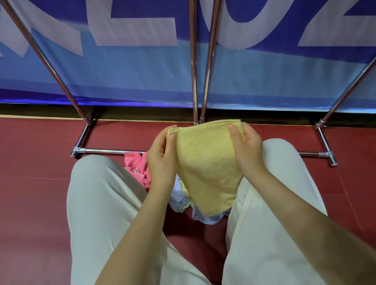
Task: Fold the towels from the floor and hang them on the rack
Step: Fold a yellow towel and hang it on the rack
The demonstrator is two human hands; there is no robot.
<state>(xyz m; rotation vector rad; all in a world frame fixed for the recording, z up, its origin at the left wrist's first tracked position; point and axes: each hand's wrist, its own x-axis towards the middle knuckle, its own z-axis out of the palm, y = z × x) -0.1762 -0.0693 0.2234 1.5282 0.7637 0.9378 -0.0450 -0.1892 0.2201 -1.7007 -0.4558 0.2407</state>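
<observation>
A folded yellow towel (207,164) hangs in front of me, held up by its top edge. My left hand (163,160) pinches its top left corner and my right hand (247,148) pinches its top right corner. Below it on the red floor lie a pink towel (137,167) and a heap of white and pale blue towels (186,201), partly hidden by the yellow one. The chrome rack (194,43) rises just beyond my hands, its poles slanting up and its base bar (103,151) lying on the floor.
My knees in pale trousers (101,204) flank the towel heap. A blue banner with large white letters (142,39) stands behind the rack. Rack feet (329,157) sit to the right on the red floor (18,192).
</observation>
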